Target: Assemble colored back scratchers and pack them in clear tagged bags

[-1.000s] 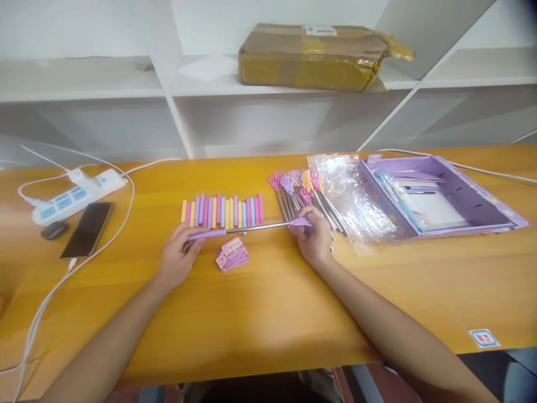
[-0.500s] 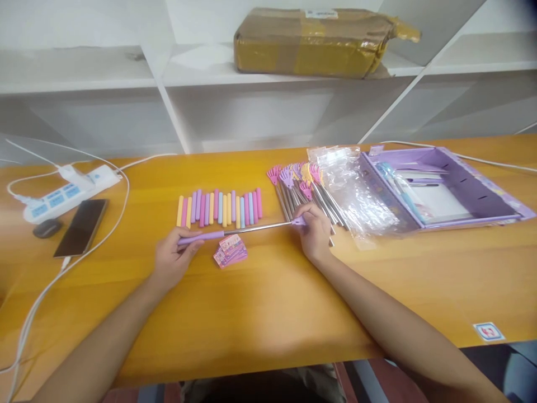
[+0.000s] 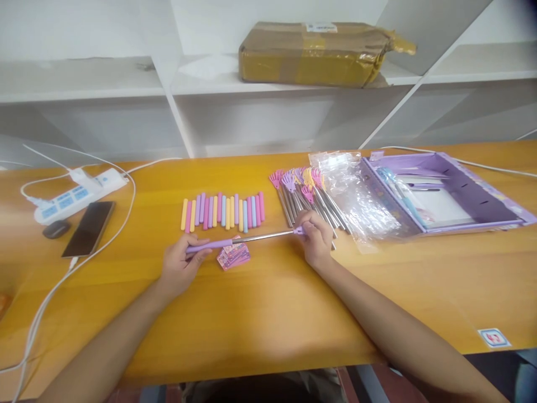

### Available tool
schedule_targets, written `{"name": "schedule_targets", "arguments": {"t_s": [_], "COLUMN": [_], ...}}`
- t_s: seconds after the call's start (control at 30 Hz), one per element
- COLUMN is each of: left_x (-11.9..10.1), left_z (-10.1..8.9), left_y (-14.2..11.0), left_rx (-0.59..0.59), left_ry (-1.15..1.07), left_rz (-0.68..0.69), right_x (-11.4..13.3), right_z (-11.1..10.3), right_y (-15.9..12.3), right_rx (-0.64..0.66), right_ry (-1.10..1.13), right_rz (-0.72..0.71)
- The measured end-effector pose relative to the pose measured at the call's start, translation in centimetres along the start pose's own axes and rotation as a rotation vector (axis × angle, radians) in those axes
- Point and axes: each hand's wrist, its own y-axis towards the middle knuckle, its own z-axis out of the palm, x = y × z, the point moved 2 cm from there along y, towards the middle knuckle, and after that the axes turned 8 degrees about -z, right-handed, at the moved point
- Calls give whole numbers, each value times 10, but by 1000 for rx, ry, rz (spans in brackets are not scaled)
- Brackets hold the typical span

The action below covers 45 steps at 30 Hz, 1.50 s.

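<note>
Between my hands stretches a back scratcher (image 3: 264, 237) with a purple handle and a metal rod, held level above the table. My left hand (image 3: 179, 266) is closed around the handle's end. At the other end, my right hand (image 3: 315, 237) grips the purple claw head, mostly covering it. Just beyond, a row of pastel handle tubes (image 3: 227, 211) in yellow, pink, purple and blue lies side by side. A small stack of pink printed cards (image 3: 235, 257) sits beneath the rod. Behind my right hand lies a pile of metal rods with hand-shaped heads (image 3: 308, 190).
Clear plastic bags (image 3: 356, 193) lie beside an open purple box (image 3: 486, 193) holding packets and papers. At left are a power strip (image 3: 79, 196), a phone (image 3: 89, 229) and white cables. A taped carton (image 3: 314, 59) rests on the shelf behind.
The view has shifted slightly, so the scene sits a little lower. The handle has come a little nearer the rod and now overlaps the top of the cards. Both hands keep their hold.
</note>
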Motion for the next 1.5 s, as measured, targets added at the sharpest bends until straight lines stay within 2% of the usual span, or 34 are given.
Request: {"name": "schedule_targets", "arguments": {"t_s": [0.4,0.67,0.77,0.83,0.9,1.03,1.37,1.5], "left_x": [0,-7,-8,-9,-10,-7,-13,-17], "left_z": [4,9,7,5,3,-1,-7,-1], "left_y": [-7,-12,-10,-6,0,11,5,0], "left_rx": [53,36,77,152,184,103,287,306], "left_ry": [-29,-68,-45,25,164,429,373,376], "left_rz": [-15,-34,-22,41,165,369,425,448], "right_x": [8,12,12,10,8,5,19,20], "right_z": [4,10,10,8,6,9,21,27], "right_y": [-4,-10,-8,-5,-1,-1,-15,-21], "right_rx": [53,72,94,125,145,163,213,244], "right_ry": [-25,-49,-102,-149,-190,-281,-298,-252], "right_rz": [-63,-64,-39,-9,11,40,-25,-52]}}
